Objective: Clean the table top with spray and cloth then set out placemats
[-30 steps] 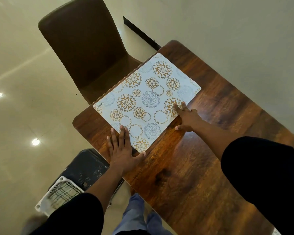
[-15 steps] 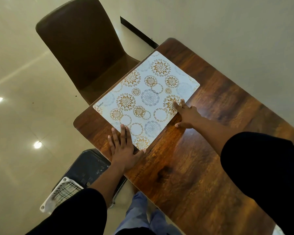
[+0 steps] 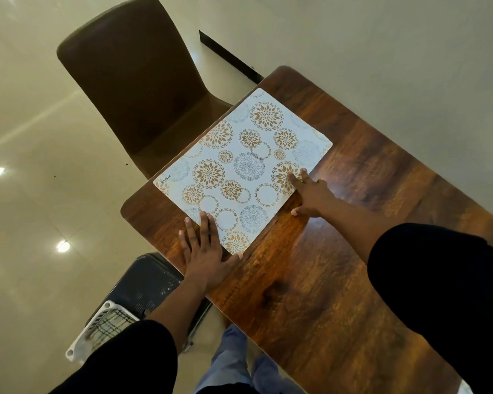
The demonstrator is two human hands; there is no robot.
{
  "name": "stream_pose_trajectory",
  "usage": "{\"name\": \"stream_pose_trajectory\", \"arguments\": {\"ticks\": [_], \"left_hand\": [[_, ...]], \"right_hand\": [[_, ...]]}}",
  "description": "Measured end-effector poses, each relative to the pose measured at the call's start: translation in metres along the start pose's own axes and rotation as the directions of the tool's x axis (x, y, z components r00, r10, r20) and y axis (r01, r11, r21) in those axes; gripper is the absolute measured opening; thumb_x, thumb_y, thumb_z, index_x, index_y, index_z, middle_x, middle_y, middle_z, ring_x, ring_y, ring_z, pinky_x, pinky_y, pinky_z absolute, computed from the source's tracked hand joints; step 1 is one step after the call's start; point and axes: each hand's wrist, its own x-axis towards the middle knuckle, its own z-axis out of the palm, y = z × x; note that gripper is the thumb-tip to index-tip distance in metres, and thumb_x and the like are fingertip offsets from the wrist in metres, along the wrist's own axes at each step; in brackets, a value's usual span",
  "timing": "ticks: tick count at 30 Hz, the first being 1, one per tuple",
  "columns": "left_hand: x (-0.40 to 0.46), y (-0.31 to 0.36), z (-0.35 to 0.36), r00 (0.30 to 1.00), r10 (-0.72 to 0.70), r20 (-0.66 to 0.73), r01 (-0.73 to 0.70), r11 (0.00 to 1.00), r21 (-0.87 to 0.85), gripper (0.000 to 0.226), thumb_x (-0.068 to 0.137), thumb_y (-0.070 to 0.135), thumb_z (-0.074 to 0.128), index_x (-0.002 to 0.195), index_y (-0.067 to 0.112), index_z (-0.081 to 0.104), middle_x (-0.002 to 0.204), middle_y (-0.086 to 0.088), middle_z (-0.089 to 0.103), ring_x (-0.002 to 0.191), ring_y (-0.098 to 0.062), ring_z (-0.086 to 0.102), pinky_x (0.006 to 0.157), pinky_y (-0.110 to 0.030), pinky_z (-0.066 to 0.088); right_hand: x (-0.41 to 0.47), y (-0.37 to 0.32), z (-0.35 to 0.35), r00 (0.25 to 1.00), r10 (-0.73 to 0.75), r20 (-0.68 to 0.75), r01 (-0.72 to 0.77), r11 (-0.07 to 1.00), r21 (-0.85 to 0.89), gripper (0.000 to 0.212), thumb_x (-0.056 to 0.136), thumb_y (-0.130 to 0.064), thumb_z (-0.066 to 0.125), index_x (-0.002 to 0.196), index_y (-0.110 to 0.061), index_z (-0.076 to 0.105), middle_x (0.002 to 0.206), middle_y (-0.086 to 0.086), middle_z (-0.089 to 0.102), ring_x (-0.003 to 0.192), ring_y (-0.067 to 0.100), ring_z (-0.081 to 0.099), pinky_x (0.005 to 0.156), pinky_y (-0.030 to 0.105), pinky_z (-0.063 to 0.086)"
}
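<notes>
A white placemat [image 3: 239,166] printed with gold and blue floral circles lies flat on the dark wooden table [image 3: 339,265], near its far left end. My left hand [image 3: 204,251] presses flat on the mat's near corner, fingers straight, palm on the wood. My right hand [image 3: 310,194] lies flat across the mat's right edge, fingertips on the mat. No spray bottle or cloth is in view.
A brown chair [image 3: 134,81] stands at the table's far left side. A dark seat with a white wire basket [image 3: 106,328] sits on the floor below the near table edge. A pale wall [image 3: 382,52] runs along the table's right side.
The placemat and both hands stay almost as they were; my hands keep pressing on the mat. Only the view has shifted slightly.
</notes>
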Motion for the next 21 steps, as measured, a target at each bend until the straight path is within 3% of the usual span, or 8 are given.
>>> {"name": "stream_pose_trajectory", "arguments": {"ticks": [6,10,16,21], "left_hand": [[0.001,0.002,-0.003,0.999,-0.025,0.045,0.024,0.999,0.034,0.122,0.091,0.087,0.032,0.159,0.015,-0.039,0.160,0.000,-0.056,0.145,-0.038,-0.055,0.123,-0.063,-0.026],[0.001,0.014,-0.008,0.993,-0.089,0.073,0.086,0.995,0.044,0.126,0.092,0.086,0.039,0.159,0.012,-0.038,0.161,-0.004,-0.055,0.145,-0.042,-0.053,0.124,-0.063,-0.024],[0.004,0.045,-0.031,0.961,-0.243,0.130,0.238,0.970,0.058,0.136,0.088,0.084,0.054,0.163,0.006,-0.029,0.170,-0.014,-0.039,0.154,-0.045,-0.039,0.123,-0.073,-0.015],[0.008,0.084,-0.049,0.966,-0.215,0.145,0.200,0.974,0.109,0.126,0.093,0.074,0.059,0.168,0.007,-0.017,0.175,-0.014,-0.029,0.157,-0.045,-0.032,0.124,-0.075,-0.010]], "right_hand": [[-0.001,0.002,0.001,1.000,-0.021,-0.014,0.021,0.999,0.027,0.122,0.082,-0.058,0.080,0.163,-0.040,-0.010,0.174,0.007,-0.013,0.153,0.054,0.014,0.115,0.060,0.039],[-0.016,0.001,-0.003,1.000,-0.009,-0.011,0.009,0.998,0.070,0.108,0.090,-0.050,0.076,0.166,-0.035,0.001,0.175,0.001,-0.007,0.153,0.053,0.011,0.116,0.061,0.038],[-0.053,0.000,-0.008,0.998,0.055,0.005,-0.055,0.991,0.124,0.095,0.096,-0.046,0.070,0.167,-0.025,0.009,0.175,0.004,0.001,0.152,0.046,0.023,0.118,0.055,0.036],[-0.094,0.002,-0.022,0.994,0.089,-0.066,-0.078,0.985,0.156,0.086,0.098,-0.044,0.066,0.165,-0.025,0.016,0.174,0.004,0.012,0.149,0.040,0.034,0.113,0.054,0.042]]}}
